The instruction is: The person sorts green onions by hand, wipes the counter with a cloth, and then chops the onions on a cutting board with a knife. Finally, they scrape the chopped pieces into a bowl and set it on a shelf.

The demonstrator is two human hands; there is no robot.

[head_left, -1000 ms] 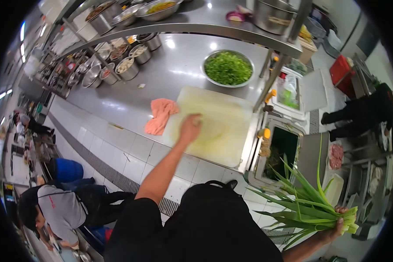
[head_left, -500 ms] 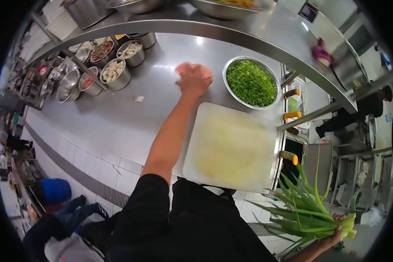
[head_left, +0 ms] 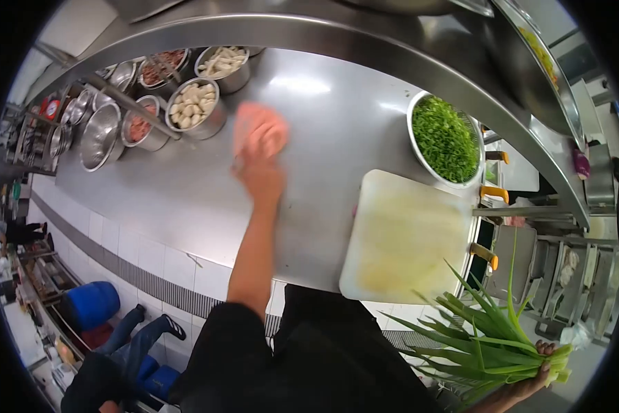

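My left hand (head_left: 262, 177) is closed on a pink cloth (head_left: 261, 129) and presses it on the steel worktop; motion blurs the fingers. Low at the right, my right hand (head_left: 538, 377) is wrapped round the pale ends of a bunch of green onions (head_left: 492, 347), whose long leaves fan to the left. A stained white cutting board (head_left: 409, 237) lies at the worktop's right front edge. Behind it a steel colander (head_left: 414, 138) is full of chopped greens (head_left: 445, 140).
Pots of peeled garlic (head_left: 194, 107), white pieces (head_left: 222, 63) and pinkish meat (head_left: 141, 128) line the back left, near an empty steel bowl (head_left: 103, 138). A steel shelf (head_left: 309, 31) overhangs the back. Orange-handled tools (head_left: 485, 256) hang at the right edge. Another person's legs (head_left: 147, 337) show lower left.
My left hand has wiped the cloth leftward, towards the garlic pot. A small white scrap on the worktop no longer shows. The view has shifted; my right hand still holds the green onions.
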